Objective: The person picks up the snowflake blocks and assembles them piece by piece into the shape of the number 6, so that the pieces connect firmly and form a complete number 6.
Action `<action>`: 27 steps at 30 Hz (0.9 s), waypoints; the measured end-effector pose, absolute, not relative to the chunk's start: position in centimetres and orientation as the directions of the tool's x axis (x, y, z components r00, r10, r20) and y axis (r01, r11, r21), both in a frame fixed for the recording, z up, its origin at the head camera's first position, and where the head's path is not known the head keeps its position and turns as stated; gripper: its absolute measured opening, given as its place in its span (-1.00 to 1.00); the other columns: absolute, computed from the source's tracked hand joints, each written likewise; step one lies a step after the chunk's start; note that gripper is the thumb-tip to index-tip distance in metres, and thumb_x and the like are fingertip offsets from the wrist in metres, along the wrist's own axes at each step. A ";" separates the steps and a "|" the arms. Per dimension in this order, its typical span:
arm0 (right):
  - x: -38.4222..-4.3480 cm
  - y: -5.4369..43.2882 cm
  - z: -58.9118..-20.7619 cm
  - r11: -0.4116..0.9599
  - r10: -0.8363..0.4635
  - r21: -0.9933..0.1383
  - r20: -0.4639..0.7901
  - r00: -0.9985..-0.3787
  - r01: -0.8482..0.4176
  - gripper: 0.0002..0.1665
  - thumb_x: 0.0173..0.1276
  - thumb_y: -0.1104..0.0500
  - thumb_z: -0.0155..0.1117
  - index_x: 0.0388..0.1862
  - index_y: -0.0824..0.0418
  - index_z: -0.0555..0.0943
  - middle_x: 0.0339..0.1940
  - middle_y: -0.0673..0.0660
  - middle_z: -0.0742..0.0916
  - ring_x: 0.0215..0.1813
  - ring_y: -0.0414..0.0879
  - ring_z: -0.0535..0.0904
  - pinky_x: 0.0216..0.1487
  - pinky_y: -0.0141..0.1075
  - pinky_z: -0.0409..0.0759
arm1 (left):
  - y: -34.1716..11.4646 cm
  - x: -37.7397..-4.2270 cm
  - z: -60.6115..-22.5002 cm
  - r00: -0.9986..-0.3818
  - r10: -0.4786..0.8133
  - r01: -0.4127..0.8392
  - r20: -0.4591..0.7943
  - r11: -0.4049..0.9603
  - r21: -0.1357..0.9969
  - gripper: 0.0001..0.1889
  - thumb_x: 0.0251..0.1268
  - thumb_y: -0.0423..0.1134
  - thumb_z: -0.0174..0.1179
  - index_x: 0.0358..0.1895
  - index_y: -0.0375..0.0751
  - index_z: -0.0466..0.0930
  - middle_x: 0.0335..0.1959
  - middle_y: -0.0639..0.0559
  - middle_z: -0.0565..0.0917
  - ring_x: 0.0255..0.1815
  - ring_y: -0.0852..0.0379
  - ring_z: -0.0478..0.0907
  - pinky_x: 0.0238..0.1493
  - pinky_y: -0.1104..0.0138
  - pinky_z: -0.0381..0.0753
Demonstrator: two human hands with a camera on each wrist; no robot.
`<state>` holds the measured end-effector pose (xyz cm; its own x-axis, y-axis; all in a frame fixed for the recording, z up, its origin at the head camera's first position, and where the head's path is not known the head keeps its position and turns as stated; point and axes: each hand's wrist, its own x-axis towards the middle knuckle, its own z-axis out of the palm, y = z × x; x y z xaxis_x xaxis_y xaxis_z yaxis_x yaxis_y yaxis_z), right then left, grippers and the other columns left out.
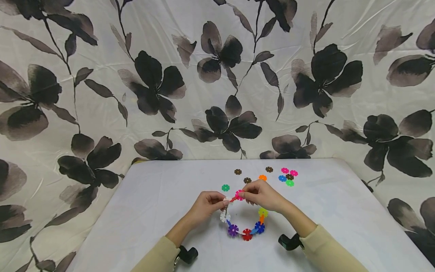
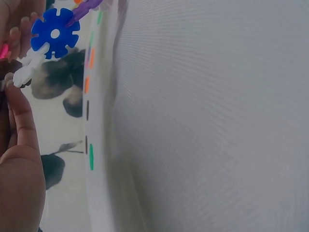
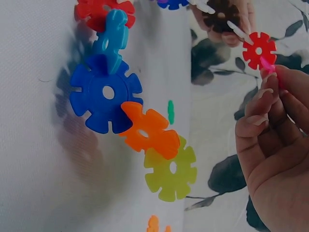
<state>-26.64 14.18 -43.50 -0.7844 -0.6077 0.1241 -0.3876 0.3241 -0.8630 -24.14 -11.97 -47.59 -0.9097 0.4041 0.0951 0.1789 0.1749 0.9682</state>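
A chain of flower-shaped slotted plastic discs point(image 1: 247, 235) hangs in a loop between both hands, over the white table. My left hand point(image 1: 202, 206) pinches it at the upper left, by a brown disc point(image 3: 221, 15) and a white disc point(image 2: 30, 65). At the top, my right hand point(image 1: 265, 195) pinches a pink disc point(image 3: 267, 64) between thumb and fingertips. That pink disc meets a red disc point(image 3: 259, 50), joined to the white one. Below the right hand, a yellow disc point(image 3: 171, 169) ends the chain, linked to an orange disc point(image 3: 149, 129) and a blue disc point(image 3: 107, 94).
Loose discs lie farther back on the table point(image 1: 153, 211): a green disc point(image 1: 225, 187), an orange disc point(image 1: 263, 177), several brown ones, and a cluster with a light blue disc point(image 1: 282, 178) at the right. A flower-patterned cloth point(image 1: 190, 94) hangs behind the table.
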 end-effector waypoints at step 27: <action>-26.3 14.4 -43.0 0.373 -0.589 -0.825 0.143 -0.796 -0.424 -0.85 0.53 0.13 0.27 -0.20 0.08 0.76 -0.50 0.01 0.64 -0.43 -0.07 0.54 -0.38 -0.33 0.60 | -11.9 -24.2 -47.6 -0.898 0.425 0.204 0.114 0.173 0.964 -0.76 0.44 -0.30 0.29 -0.05 -0.47 0.70 -0.27 -0.15 0.76 -0.29 0.19 0.66 -0.07 0.14 0.73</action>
